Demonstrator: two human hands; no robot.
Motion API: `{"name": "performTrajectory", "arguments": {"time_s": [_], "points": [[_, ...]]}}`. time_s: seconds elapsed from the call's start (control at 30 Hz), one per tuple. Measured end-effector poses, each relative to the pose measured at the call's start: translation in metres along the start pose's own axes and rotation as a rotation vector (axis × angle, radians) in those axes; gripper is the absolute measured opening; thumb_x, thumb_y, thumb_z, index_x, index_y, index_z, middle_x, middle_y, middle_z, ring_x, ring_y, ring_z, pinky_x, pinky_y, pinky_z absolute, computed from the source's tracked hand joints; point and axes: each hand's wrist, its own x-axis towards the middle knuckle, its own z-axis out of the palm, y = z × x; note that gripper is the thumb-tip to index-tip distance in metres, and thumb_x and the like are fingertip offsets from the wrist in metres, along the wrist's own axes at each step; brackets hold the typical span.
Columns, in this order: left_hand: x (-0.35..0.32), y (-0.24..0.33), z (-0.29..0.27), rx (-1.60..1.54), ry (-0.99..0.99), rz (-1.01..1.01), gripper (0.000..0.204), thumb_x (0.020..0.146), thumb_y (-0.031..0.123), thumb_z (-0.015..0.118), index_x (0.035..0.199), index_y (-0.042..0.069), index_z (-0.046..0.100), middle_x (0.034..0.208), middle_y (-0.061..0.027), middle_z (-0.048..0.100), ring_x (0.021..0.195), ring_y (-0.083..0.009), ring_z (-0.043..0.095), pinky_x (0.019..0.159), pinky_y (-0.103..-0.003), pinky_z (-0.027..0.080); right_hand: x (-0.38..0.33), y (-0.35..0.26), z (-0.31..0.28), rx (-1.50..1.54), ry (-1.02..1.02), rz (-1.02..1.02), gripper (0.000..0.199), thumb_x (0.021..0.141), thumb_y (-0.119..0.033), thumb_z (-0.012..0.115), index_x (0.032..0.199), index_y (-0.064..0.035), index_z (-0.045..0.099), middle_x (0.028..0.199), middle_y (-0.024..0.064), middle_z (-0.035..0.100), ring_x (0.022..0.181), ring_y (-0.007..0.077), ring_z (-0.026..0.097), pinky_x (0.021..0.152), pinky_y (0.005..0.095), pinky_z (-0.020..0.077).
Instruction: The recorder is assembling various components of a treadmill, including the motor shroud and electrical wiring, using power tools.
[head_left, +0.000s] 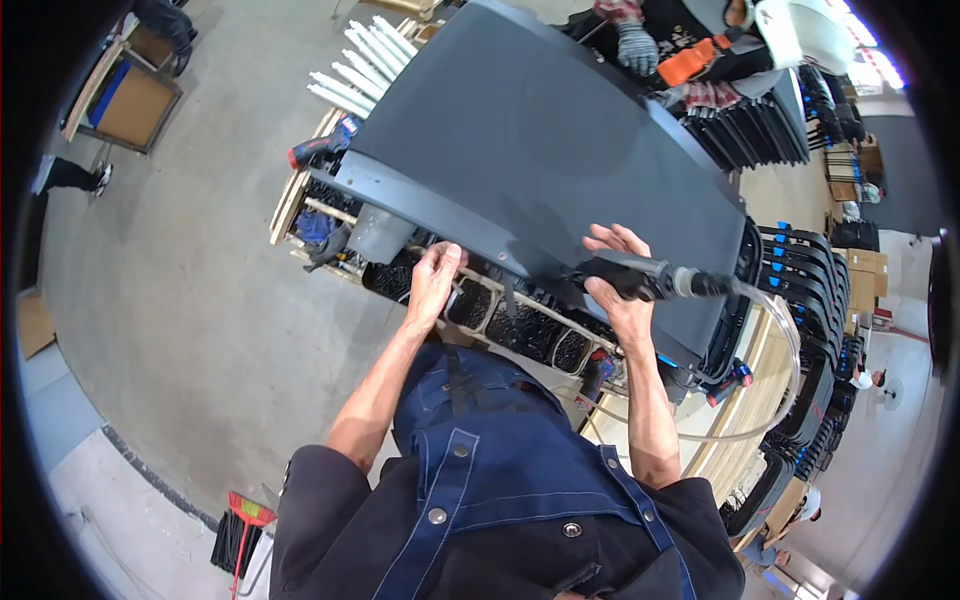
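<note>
A large dark grey panel (520,130) lies across the workbench before me, with a long bent rim along its near side. At that near rim my left hand (433,283) has its fingertips drawn together; whatever they may pinch is too small to make out. My right hand (622,305) holds a black air screwdriver (640,277) over the panel's near right part, thumb on one side and fingers on the other. From the tool's right end a clear air hose (797,350) loops down and back toward me. Below the rim sit bins of small black screws (522,330).
Cordless drills lie at the bench's left (325,145) and right corners. White tubes (365,65) are stacked far left. Across the panel, a co-worker's gloved hand (637,48) is near an orange tool (690,62). Stacked black frames (805,290) stand at right. A grey cup (380,235) hangs by the bins.
</note>
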Motion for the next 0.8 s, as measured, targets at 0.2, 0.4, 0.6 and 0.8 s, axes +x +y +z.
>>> {"name": "performTrajectory", "arguments": {"time_s": [0.2, 0.4, 0.6, 0.8], "points": [[0.007, -0.103, -0.085, 0.884, 0.169, 0.005, 0.037, 0.088, 0.025, 0.074, 0.118, 0.004, 0.067, 0.114, -0.0194, 0.068, 0.107, -0.0346, 0.066, 0.092, -0.042, 0.053, -0.086, 0.066, 0.037, -0.018, 0.315, 0.354, 0.042, 0.092, -0.012, 0.074, 0.129, -0.0028, 0.056, 0.112, 0.0087, 0.069, 0.098, 0.0182, 0.069, 0.086, 0.0304, 0.055], [0.033, -0.133, -0.087, 1.412, -0.061, 0.307, 0.028, 0.079, 0.019, 0.079, 0.097, 0.007, 0.06, 0.097, -0.0128, 0.065, 0.092, -0.0338, 0.066, 0.081, -0.045, 0.055, -0.102, 0.183, 0.107, -0.371, -0.304, 0.618, 0.024, 0.093, -0.02, 0.07, 0.107, -0.001, 0.071, 0.09, 0.0156, 0.074, 0.082, 0.0253, 0.072, 0.074, 0.035, 0.0564], [0.025, -0.081, -0.081, 1.312, -0.198, 0.287, 0.028, 0.086, 0.016, 0.073, 0.107, 0.005, 0.058, 0.099, -0.0158, 0.065, 0.09, -0.0351, 0.066, 0.077, -0.045, 0.054, -0.087, 0.276, 0.148, -0.973, -0.497, 0.379, 0.032, 0.089, -0.017, 0.067, 0.117, -0.0049, 0.058, 0.098, 0.0227, 0.07, 0.086, 0.0424, 0.071, 0.075, 0.0492, 0.058], [-0.033, -0.059, -0.094, 0.477, -0.202, -0.301, 0.043, 0.09, 0.01, 0.066, 0.132, 0.007, 0.055, 0.109, -0.0057, 0.064, 0.084, -0.0163, 0.067, 0.072, -0.033, 0.053, -0.085, 0.297, 0.155, -1.062, -0.56, 0.293, 0.014, 0.094, -0.016, 0.061, 0.1, -0.0039, 0.06, 0.089, 0.0198, 0.07, 0.079, 0.0383, 0.072, 0.067, 0.0486, 0.058]]}}
